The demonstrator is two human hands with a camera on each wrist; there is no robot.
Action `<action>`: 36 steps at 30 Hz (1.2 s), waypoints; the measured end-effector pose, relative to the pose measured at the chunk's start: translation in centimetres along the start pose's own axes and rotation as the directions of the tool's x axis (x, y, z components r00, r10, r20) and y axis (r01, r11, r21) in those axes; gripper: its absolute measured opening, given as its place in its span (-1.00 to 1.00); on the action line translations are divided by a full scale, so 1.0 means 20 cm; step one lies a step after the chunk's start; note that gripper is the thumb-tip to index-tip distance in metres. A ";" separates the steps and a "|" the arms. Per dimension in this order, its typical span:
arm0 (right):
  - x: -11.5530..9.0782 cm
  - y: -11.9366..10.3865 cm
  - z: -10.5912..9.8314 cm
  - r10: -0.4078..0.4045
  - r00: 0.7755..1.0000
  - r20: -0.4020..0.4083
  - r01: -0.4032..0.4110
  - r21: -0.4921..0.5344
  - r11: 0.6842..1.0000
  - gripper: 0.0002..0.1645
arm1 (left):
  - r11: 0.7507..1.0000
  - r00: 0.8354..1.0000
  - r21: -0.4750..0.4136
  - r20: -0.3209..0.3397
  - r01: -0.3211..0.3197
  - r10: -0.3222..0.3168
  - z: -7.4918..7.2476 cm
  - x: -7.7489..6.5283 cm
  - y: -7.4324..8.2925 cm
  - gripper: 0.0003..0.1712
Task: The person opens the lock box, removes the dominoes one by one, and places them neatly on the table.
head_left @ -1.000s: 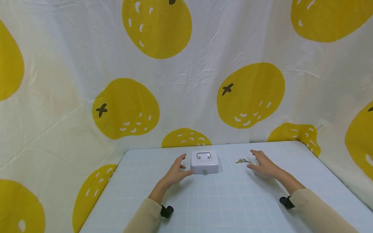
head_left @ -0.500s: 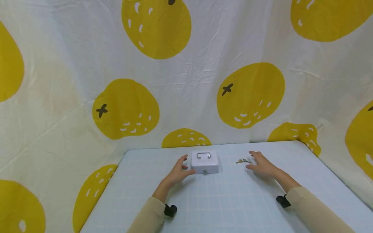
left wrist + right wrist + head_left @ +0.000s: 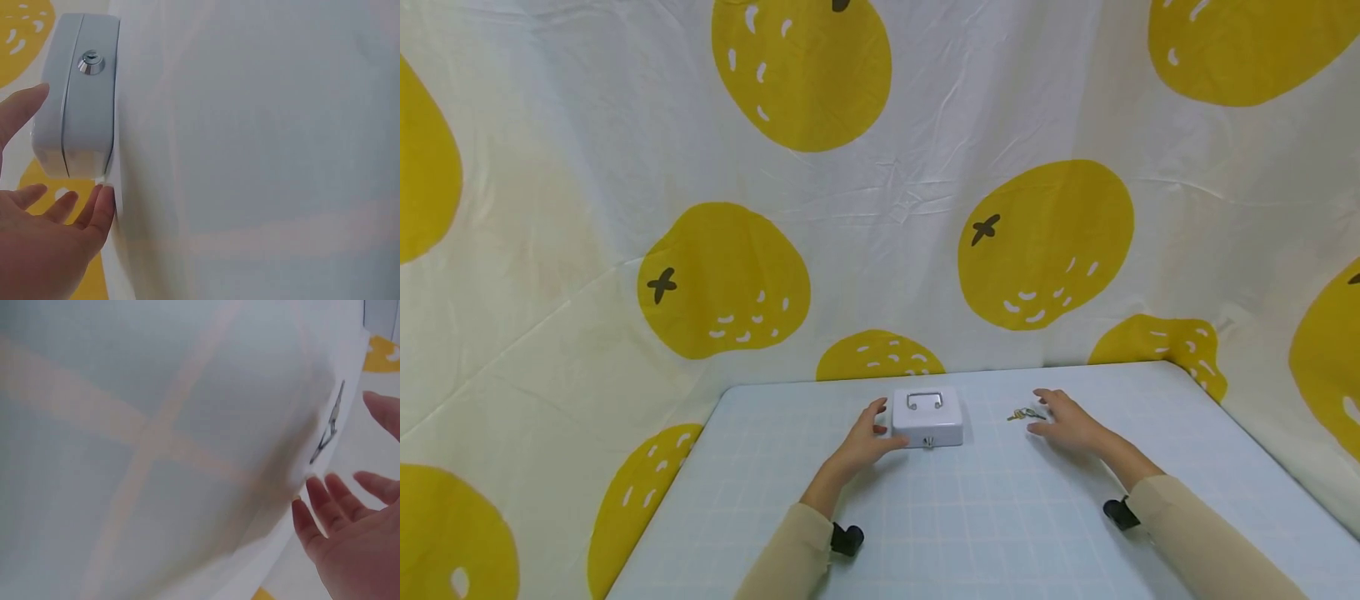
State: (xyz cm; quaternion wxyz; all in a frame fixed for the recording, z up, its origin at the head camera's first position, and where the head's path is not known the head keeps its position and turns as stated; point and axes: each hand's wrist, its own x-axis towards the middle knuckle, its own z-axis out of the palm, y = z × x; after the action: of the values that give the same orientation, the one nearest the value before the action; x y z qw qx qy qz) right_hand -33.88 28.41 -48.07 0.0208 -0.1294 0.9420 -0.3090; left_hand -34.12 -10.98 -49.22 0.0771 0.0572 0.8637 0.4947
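Note:
A small white cash box with a folding wire handle on its lid stands near the back of the table. Its round silver lock faces the front. Spread around the box's left end is my left hand, thumb by the front face and fingers beside the left side; no firm grip shows. A bunch of keys lies on the cloth to the right of the box. Just right of the keys hovers my right hand, thumb and fingers apart, holding nothing.
The table wears a pale blue checked cloth. A white curtain printed with yellow fruit hangs close behind its back edge and along the sides. Each wrist carries a black camera.
My left hand has shifted slightly right, its thumb now overlapping the box's front corner. My right hand has drifted a little left toward the keys. Box and keys have stayed put.

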 end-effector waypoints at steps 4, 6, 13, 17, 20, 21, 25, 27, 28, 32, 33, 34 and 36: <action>0.01 -0.01 0.00 0.006 1.000 0.008 -0.006 0.007 1.000 -0.17 | 1.000 1.000 -0.009 0.013 -0.015 0.015 0.00 0.00 0.00 0.12; 0.02 -0.01 0.01 0.008 1.000 0.012 -0.008 0.008 1.000 -0.18 | 1.000 0.999 -0.010 0.020 -0.029 0.029 0.00 0.00 0.00 0.13; 0.02 -0.03 0.01 -0.002 1.000 0.014 0.001 0.015 1.000 -0.23 | 1.000 1.000 -0.008 0.007 -0.021 0.021 0.02 0.01 -0.01 0.16; 0.03 -0.04 0.02 -0.024 1.000 0.007 0.024 0.010 1.000 -0.28 | 1.000 1.000 0.005 -0.013 -0.015 0.015 0.03 0.02 -0.01 0.17; 0.04 -0.04 0.02 -0.040 0.999 0.001 0.040 0.007 0.999 -0.33 | 1.000 1.000 0.008 -0.024 -0.011 0.011 0.04 0.03 -0.01 0.18; 0.05 -0.04 0.02 -0.046 0.999 0.001 0.046 0.004 0.999 -0.36 | 1.000 1.000 0.008 -0.025 -0.008 0.008 0.04 0.03 -0.01 0.18; 0.06 -0.03 0.03 -0.068 0.998 -0.001 0.068 0.002 0.998 -0.44 | 1.000 1.000 0.010 -0.024 0.001 0.000 0.04 0.05 -0.01 0.18; 0.07 -0.04 0.04 -0.073 0.997 -0.003 0.073 0.001 0.997 -0.46 | 1.000 1.000 0.010 -0.022 0.006 -0.006 0.05 0.05 -0.01 0.18; 0.07 -0.04 0.04 -0.074 0.997 -0.004 0.074 0.004 0.997 -0.47 | 1.000 1.000 0.009 -0.022 0.007 -0.007 0.05 0.05 -0.01 0.17; 0.08 -0.04 0.04 -0.087 0.996 -0.011 0.088 0.016 0.996 -0.51 | 1.000 1.000 0.001 -0.019 0.004 -0.004 0.05 0.06 -0.01 0.18; 0.08 -0.05 0.04 -0.089 0.996 -0.014 0.089 0.020 0.996 -0.53 | 1.000 1.000 -0.002 -0.017 0.005 -0.005 0.05 0.07 -0.01 0.18; 0.08 -0.04 0.04 -0.098 0.995 -0.013 0.098 0.020 0.995 -0.55 | 1.000 1.000 -0.005 -0.016 0.003 -0.003 0.05 0.07 -0.01 0.18; 0.09 -0.04 0.04 -0.106 0.994 -0.013 0.106 0.018 0.994 -0.59 | 1.000 1.000 -0.012 -0.011 0.001 -0.001 0.05 0.08 -0.01 0.18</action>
State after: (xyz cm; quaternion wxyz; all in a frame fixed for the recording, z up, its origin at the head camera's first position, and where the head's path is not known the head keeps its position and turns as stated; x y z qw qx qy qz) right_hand -35.31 26.90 -48.07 0.0000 -0.1771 0.9310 -0.3191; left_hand -35.40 -9.87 -49.95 0.0730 0.0534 0.8613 0.4999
